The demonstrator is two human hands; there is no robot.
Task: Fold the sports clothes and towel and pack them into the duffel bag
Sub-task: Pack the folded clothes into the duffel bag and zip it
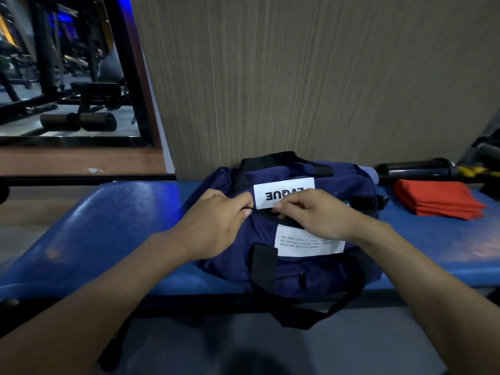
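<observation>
A navy duffel bag (pixel 292 269) with black straps and two white printed labels lies on a blue padded bench (pixel 130 212). My left hand (pixel 216 220) pinches the bag's fabric at the top, beside the zipper line. My right hand (pixel 311 212) grips the top of the bag by the zipper, fingertips close to the left hand's. A folded red cloth (pixel 438 200) rests on the bench to the right of the bag. What is inside the bag is hidden.
A wood-grain wall panel (pixel 311 77) rises just behind the bench. A black roller bar (pixel 414 169) lies at the back right. Gym equipment (pixel 81 104) shows on the left. Grey floor (pixel 270 347) runs below the bench's front edge.
</observation>
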